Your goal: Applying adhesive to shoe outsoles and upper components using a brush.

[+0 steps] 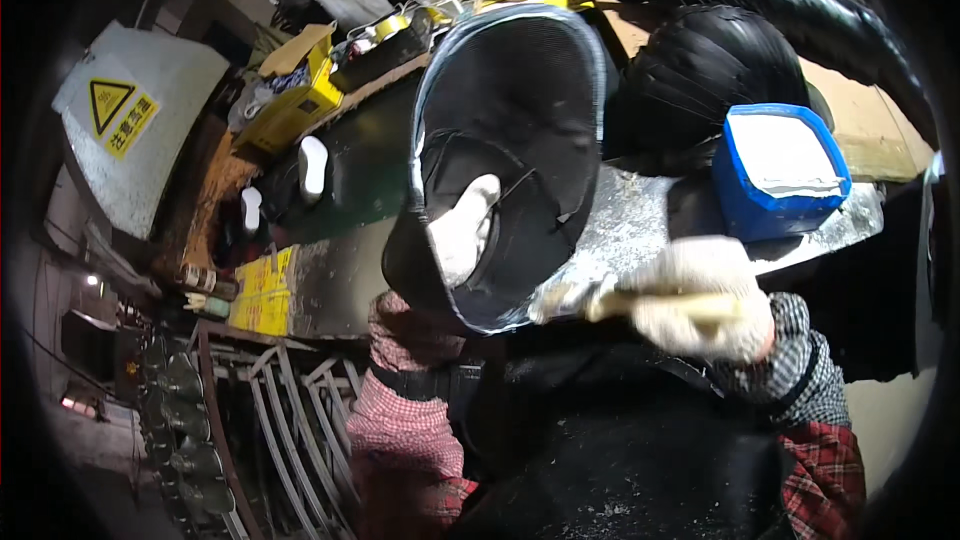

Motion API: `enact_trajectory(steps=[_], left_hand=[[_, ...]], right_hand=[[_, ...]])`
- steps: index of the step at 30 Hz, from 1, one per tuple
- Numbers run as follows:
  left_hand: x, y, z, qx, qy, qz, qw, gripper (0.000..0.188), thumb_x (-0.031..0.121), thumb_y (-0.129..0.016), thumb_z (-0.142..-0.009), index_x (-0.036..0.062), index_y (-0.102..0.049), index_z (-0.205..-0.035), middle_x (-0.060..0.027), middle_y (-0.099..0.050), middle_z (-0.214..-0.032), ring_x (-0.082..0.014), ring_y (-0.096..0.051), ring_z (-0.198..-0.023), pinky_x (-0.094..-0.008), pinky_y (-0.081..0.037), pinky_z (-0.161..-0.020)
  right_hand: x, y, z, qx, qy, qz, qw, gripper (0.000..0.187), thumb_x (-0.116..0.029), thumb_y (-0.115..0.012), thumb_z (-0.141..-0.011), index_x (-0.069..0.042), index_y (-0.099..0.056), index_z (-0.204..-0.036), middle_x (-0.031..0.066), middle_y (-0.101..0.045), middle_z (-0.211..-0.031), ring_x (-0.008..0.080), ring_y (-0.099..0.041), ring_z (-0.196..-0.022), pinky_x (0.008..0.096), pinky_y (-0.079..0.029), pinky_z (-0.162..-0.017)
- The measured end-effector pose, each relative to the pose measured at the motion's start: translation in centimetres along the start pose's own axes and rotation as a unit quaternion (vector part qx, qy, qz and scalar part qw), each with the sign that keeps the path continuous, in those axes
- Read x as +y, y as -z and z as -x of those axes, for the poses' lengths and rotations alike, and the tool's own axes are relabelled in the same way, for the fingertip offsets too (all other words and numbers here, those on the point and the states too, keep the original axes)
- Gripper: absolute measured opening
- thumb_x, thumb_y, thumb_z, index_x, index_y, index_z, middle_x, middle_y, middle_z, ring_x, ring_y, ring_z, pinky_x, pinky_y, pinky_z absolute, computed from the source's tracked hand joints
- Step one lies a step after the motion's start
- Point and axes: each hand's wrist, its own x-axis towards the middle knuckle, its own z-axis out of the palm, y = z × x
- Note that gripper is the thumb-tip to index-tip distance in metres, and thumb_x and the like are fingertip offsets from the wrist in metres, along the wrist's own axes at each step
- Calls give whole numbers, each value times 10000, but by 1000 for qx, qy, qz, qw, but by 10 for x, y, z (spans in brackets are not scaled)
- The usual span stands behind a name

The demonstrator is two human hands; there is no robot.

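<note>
Cluttered workbench (350,160), small white light (92,280)

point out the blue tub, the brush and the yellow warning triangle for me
Blue tub (790,217), head view: its front outer wall.
Brush (613,306), head view: its pale handle, slightly blurred.
Yellow warning triangle (108,102), head view: its middle.

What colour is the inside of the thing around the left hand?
The deep, rounded, open shell is black inside, clearest in the head view.
</note>
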Motion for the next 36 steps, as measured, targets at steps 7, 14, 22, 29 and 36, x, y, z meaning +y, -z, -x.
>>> enact_trajectory(steps=[7,14,22,29,36], left_hand=[[-37,-35,22,175,-149,-290,929,324,219,-502,-1036,-56,-625,-1155,-140,-695,-1034,-187,-676,-921,-296,-568,-809],[-58,-31,34,206,-166,-315,912,305,169,-506,-1028,-60,-584,-1213,-111,-698,-936,-168,-670,-803,-288,-556,-706],[-111,18,27,256,-183,-452,835,311,106,-509,-1013,-53,-541,-1278,-84,-689,-807,-162,-653,-662,-301,-532,-583],[-93,-77,36,139,-311,-779,526,182,56,-512,-984,-28,-661,-1048,-84,-700,-850,-220,-673,-722,-314,-543,-650],[-88,-70,68,230,-105,-487,836,326,239,-431,-1039,4,-651,-987,-110,-671,-722,-187,-623,-555,-283,-507,-499]], right_hand=[[24,7,10,101,7,62,993,169,-119,-708,-883,36,-699,-950,133,-693,-821,226,-681,-689,284,-544,-636],[73,11,-2,284,29,82,955,194,-86,-657,-907,-7,-677,-1082,98,-696,-908,168,-671,-776,291,-543,-669],[29,-14,64,-13,-12,-106,994,280,-211,-746,-825,-32,-711,-1037,131,-678,-787,296,-673,-697,373,-541,-635],[59,30,63,230,-205,-307,900,200,-106,-678,-900,10,-656,-1061,119,-690,-850,212,-666,-710,309,-543,-637],[69,22,28,225,75,1,971,296,-122,-762,-826,1,-672,-1079,147,-677,-921,269,-677,-798,329,-542,-712]])
